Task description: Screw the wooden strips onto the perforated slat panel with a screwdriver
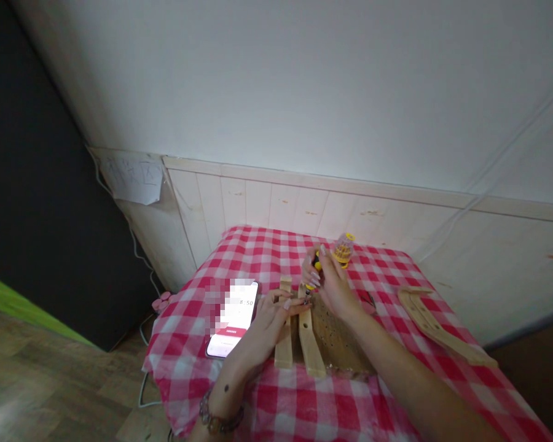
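My right hand (329, 279) is closed round a yellow-and-black screwdriver (317, 265), held nearly upright. Its tip points down at a curved wooden strip (309, 341) with a hole in it. My left hand (271, 313) lies with fingers stretched over that strip and a second wooden strip (284, 350) beside it. One left fingertip is at the screwdriver's tip, where something small and silvery shows, too small to name. Both strips rest on a brown wooden board (343, 337) dotted with small holes.
A phone with a lit screen (234, 319) lies left of my left hand. Behind my right hand stands a clear container with yellow parts (344, 250). Another curved wooden piece (435, 325) is on the right of the red-and-white checked tablecloth (188, 331). A panelled wall (276, 205) borders the table's far side.
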`<state>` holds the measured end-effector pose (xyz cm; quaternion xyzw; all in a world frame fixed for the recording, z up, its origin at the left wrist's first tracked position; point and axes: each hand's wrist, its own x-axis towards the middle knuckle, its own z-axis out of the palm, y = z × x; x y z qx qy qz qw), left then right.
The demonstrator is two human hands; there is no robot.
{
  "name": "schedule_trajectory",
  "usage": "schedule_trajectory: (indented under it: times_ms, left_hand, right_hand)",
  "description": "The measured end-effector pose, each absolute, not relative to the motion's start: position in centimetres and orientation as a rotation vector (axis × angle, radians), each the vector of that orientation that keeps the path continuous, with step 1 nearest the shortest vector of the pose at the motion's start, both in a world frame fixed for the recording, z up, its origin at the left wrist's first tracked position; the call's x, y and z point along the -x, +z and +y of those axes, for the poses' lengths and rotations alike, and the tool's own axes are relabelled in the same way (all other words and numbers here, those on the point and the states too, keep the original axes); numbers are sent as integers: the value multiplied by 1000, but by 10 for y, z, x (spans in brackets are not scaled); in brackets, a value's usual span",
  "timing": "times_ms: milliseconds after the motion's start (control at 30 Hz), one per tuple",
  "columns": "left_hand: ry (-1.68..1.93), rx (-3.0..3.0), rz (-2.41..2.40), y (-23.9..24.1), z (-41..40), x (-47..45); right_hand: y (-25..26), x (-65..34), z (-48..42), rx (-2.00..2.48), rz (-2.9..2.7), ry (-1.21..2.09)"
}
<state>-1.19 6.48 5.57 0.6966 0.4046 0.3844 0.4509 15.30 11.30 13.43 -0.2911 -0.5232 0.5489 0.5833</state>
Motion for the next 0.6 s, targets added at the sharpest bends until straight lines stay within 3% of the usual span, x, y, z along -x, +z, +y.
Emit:
schedule_trajectory:
  times_ms: [600]
  left_hand:
    - [858,-1800,983,65,61,18]
  right_hand:
    - [120,-162,92,558,-1305,1256]
